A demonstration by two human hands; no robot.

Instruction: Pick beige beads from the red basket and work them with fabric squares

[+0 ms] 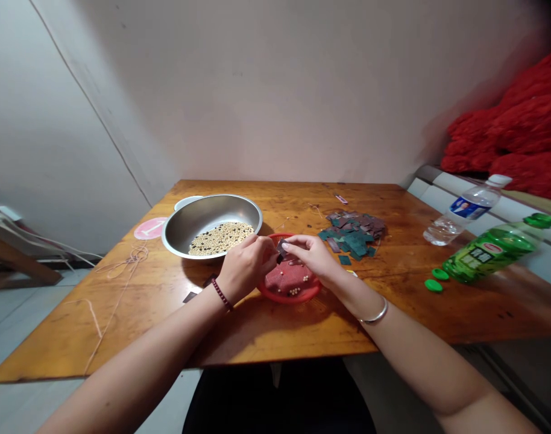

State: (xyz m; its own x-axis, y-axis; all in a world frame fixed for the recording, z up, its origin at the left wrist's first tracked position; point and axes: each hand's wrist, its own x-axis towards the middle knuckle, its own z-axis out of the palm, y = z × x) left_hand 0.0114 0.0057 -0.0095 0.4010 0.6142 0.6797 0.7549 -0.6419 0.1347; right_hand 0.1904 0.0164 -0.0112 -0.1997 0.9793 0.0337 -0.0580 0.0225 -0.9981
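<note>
Above a red plastic basket (275, 295), my two hands meet at a small dark square piece (281, 248). My right hand (312, 256) pinches it between thumb and fingers. The closed fingers of my left hand (251, 262) touch its near edge; whatever else they hold is hidden. Several pale beans (295, 292) lie in the basket on its reddish mesh bottom. Left of the basket stands a steel basin (203, 220) holding many pale beans (225, 235) mixed with dark ones. To the right is a loose pile of green and brown square pieces (354, 235).
A clear water bottle (465, 211) and a green bottle (492, 250) lie tilted at right, near two green caps (433, 285). A pink disc (149, 228) and tangled string (133, 256) lie at left. Red material (515, 120) is heaped beyond the wooden table (158, 337).
</note>
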